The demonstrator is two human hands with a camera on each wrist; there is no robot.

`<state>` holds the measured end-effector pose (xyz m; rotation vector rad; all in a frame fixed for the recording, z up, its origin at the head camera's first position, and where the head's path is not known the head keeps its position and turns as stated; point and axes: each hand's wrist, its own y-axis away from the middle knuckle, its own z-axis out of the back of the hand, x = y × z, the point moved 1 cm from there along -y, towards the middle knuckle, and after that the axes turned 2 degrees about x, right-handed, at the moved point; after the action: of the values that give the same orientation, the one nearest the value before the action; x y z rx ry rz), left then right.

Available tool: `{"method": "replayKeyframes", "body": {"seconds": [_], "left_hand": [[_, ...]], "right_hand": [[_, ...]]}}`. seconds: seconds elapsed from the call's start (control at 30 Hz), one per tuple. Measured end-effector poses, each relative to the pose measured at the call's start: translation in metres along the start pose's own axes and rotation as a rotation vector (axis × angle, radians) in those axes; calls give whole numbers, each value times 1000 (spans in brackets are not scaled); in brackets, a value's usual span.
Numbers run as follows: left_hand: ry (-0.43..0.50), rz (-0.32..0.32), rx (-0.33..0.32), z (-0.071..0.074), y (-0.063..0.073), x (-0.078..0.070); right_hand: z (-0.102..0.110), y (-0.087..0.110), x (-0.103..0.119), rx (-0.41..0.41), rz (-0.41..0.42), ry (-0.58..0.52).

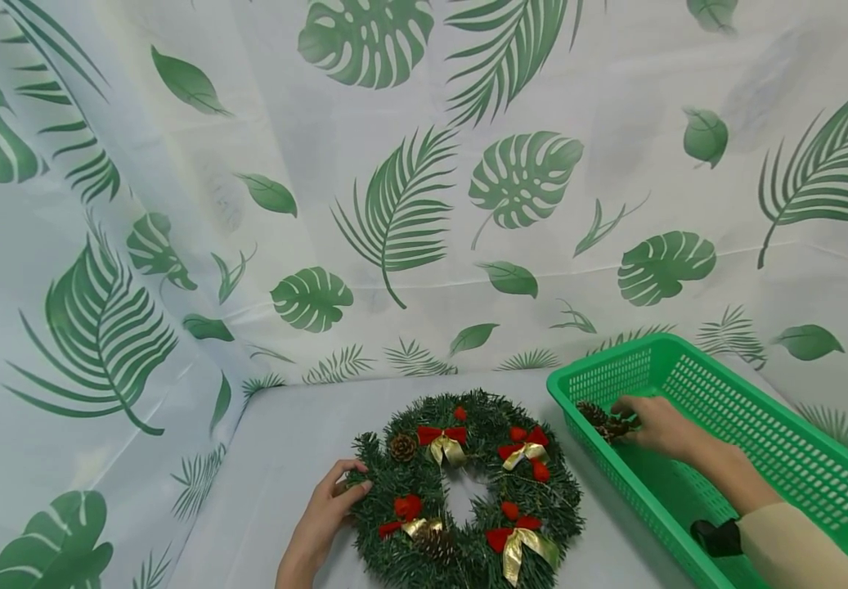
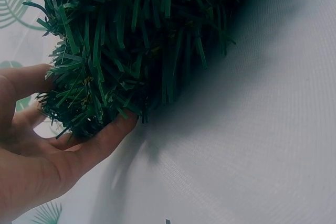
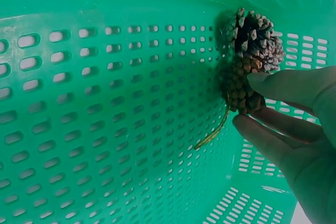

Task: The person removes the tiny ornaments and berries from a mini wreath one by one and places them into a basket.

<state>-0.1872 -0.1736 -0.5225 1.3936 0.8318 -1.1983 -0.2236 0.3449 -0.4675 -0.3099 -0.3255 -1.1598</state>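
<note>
A green wreath (image 1: 562,491) with red-and-gold bows and pine cones lies on the white-covered table. My left hand (image 1: 326,512) grips its left edge; in the left wrist view, thumb and fingers (image 2: 107,137) sit on either side of the green tinsel needles. Inside the green basket, my right hand (image 1: 662,425) pinches a brown pine cone (image 3: 241,85) between thumb and fingers. Another pine cone (image 3: 257,32), with pale-tipped scales, is right beside it against the basket wall. A thin gold strand (image 3: 212,136) hangs below the held cone. Part of that cone is hidden by the thumb.
The long green perforated basket (image 1: 784,393) stands to the right of the wreath, its near wall rising between them. A dark wrist device (image 1: 716,538) sits at the right cuff. Leaf-printed white cloth (image 1: 424,319) hangs behind and at the left.
</note>
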Motion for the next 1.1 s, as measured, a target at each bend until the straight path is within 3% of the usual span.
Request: {"method": "replayKeyframes", "body": {"seconds": [0.47, 1.1], "left_hand": [[-9, 1, -4, 0, 0, 0], [4, -2, 1, -1, 0, 1]], "right_hand": [[6, 6, 3, -9, -12, -3], [20, 8, 33, -64, 22, -25]]}}
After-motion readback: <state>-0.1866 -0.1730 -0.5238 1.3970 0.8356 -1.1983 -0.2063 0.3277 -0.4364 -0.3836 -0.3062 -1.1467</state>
